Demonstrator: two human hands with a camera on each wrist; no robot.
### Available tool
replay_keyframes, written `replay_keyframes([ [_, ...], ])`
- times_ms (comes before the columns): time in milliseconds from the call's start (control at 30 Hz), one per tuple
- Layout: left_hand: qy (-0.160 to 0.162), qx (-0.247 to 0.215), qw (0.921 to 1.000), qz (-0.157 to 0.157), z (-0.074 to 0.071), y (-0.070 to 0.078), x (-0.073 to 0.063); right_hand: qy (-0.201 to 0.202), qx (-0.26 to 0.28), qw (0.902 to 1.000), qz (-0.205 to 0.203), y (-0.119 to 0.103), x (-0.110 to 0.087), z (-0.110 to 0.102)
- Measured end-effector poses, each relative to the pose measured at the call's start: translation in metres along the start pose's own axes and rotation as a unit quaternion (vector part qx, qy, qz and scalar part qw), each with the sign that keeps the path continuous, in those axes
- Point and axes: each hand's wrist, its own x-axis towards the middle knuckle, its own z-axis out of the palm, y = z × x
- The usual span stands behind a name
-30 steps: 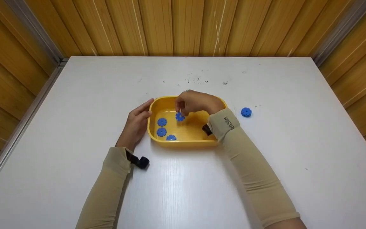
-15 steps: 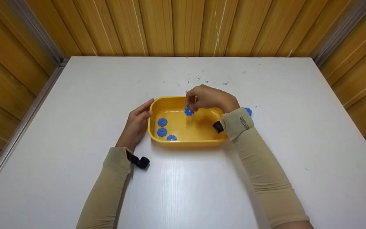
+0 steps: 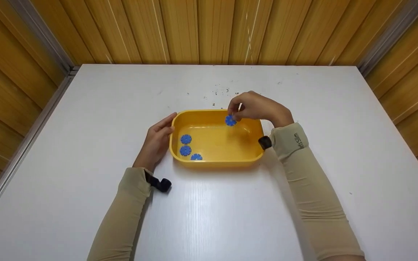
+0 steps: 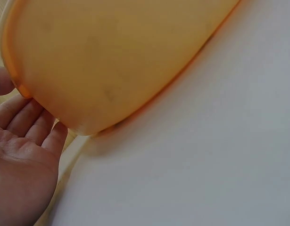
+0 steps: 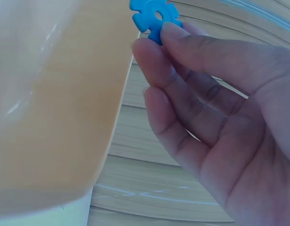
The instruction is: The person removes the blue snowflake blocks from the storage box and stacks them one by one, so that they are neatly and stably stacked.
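Observation:
A yellow plastic tub (image 3: pixel 216 164) stands on the white table. At its left end my left hand (image 3: pixel 154 140) holds the wall, thumb at the rim and fingers along the outside; the left wrist view shows these fingers (image 4: pixel 34 120) against the wall. My right hand (image 3: pixel 258 107) pinches a blue notched disc (image 3: pixel 230 120) between thumb and fingertips, over the tub's far right part. That blue disc (image 5: pixel 152 19) has a centre hole in the right wrist view. Inside the tub, at the left, lie a blue disc (image 3: pixel 186 139), another disc (image 3: pixel 185 150) and a third disc (image 3: pixel 196 157), partly hidden by the near wall.
The white table (image 3: pixel 201 210) reaches to a yellow slatted wall (image 3: pixel 180 32) at the back, with similar panels on both sides. Dark specks (image 3: pixel 227 90) mark the tabletop behind the tub. Black wrist mounts (image 3: pixel 163 185) stick out from both sleeves.
My right hand has moved right and back with the blue disc, from the tub's middle toward its far right. Its arm now hides the blue piece on the table at right. The left hand stays.

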Motion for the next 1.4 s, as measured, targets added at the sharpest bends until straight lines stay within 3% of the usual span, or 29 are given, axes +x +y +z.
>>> replay_keyframes([
  [733,0.014,0.000,0.9999,-0.007,0.003,0.002,0.000,0.071,0.024,0.9970,0.020,0.044,-0.040,-0.013],
  [1067,0.011,0.002,0.9999,-0.005,0.003,0.002,0.000,0.088,0.054,0.9929,0.060,0.058,-0.059,-0.016],
  [1400,0.006,0.018,0.9998,-0.002,0.001,0.000,-0.002,0.100,0.050,0.9900,0.086,0.078,-0.074,-0.016],
])
